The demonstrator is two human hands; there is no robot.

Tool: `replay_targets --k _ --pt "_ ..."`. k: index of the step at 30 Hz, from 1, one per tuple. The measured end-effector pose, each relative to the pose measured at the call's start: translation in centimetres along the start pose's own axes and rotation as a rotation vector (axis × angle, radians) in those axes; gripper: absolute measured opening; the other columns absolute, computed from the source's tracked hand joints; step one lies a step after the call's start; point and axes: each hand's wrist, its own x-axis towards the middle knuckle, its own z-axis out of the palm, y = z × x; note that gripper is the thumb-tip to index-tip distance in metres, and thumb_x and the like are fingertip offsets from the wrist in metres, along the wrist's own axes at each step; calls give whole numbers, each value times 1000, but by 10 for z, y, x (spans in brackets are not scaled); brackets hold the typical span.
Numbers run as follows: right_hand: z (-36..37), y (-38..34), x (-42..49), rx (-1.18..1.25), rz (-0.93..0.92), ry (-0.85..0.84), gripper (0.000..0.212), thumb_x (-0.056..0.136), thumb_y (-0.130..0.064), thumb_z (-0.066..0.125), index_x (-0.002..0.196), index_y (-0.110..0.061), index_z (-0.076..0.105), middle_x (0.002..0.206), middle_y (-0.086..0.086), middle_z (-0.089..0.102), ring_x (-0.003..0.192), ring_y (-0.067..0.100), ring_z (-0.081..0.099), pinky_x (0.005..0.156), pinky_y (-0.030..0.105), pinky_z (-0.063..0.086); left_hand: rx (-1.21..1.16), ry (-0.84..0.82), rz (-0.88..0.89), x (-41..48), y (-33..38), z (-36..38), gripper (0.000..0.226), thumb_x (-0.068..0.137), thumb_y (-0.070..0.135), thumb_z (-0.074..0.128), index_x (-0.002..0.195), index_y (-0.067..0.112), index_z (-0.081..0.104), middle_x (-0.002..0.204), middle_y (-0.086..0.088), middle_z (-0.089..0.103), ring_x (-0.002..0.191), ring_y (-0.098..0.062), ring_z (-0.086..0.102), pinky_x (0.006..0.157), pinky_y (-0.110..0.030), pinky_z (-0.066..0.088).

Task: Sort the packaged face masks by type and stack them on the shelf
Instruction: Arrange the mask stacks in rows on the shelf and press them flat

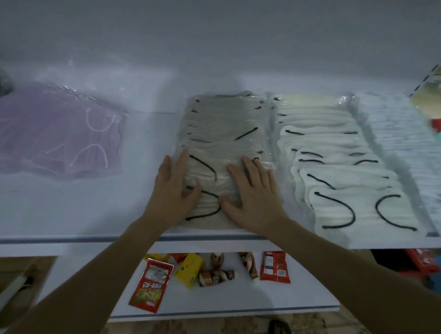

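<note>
Left hand (174,182) and right hand (255,193) lie flat, fingers spread, gripping nothing, atop the grey mask stack (223,141); its long axis runs near-to-far, directly beneath both palms.

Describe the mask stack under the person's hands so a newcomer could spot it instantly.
On the upper white shelf, it is the grey-beige stack, second from the left. Purple masks lie apart to its left; the white stack beside it shares black ear loops but is paler.
</note>
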Motion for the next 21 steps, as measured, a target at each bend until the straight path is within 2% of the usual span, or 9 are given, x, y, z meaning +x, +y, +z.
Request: replay_targets --k 2,3,6,10,12,14,18,19,21 --pt "-1 0 2 15 -15 -3 94 64 -69 6 148 -27 15 157 5 1 145 25 -5 115 43 -5 8 -63 -26 8 2 -2 80 87 34 59 143 45 3 157 -16 -3 145 -27 0 114 -38 11" --pt "-2 -1 4 22 -28 6 95 63 -69 7 147 -26 18 157 6 3 145 25 -4 115 44 -4 22 -94 -63 10 3 -6 82 79 44 59 143 46 8 156 -16 -3 145 -28 0 115 -37 11" --pt "-3 -2 5 36 -28 26 95 64 -69 8 146 -25 23 157 8 4 145 26 -2 115 44 -4 56 -156 -112 16 2 -14 98 46 65 40 141 42 28 156 -15 5 144 -29 4 114 -38 14" --pt "3 -6 -2 31 -48 101 84 75 -67 17 143 -21 34 153 16 18 143 34 12 114 50 4 -1 -34 -111 9 5 -14 53 82 53 57 131 42 41 157 -13 3 143 -32 11 115 -43 17" --pt "-2 -8 -2 74 -29 133 81 79 -65 18 145 -20 30 153 17 17 143 33 13 114 47 2 35 34 -114 4 8 -13 77 73 70 57 140 45 30 157 -13 -5 144 -31 7 116 -44 15" --pt "-14 -6 -4 128 7 151 81 80 -62 15 148 -20 20 155 14 10 144 30 7 112 41 -6 123 -11 -103 -2 11 -12 99 56 76 53 144 47 16 156 -12 -15 145 -30 -2 118 -43 9" --pt "-23 26 -31 -34 115 365 64 88 -45 31 142 -9 34 145 25 34 135 43 30 106 54 12 89 -73 -72 -11 3 -6 101 51 69 57 143 45 21 155 -6 -20 145 -27 -1 118 -39 10" --pt "-24 38 -39 -63 170 338 65 88 -46 29 141 -9 34 145 25 34 135 43 30 107 55 13 61 -68 -69 -12 1 -6 101 51 70 59 142 44 25 156 -4 -20 145 -26 0 117 -39 12" --pt "-25 57 -50 -102 251 132 78 83 -56 11 146 -13 27 151 20 23 140 38 19 113 52 9 31 -77 -65 -14 -2 -7 104 47 82 64 138 43 31 157 -1 -16 145 -23 2 116 -38 13"
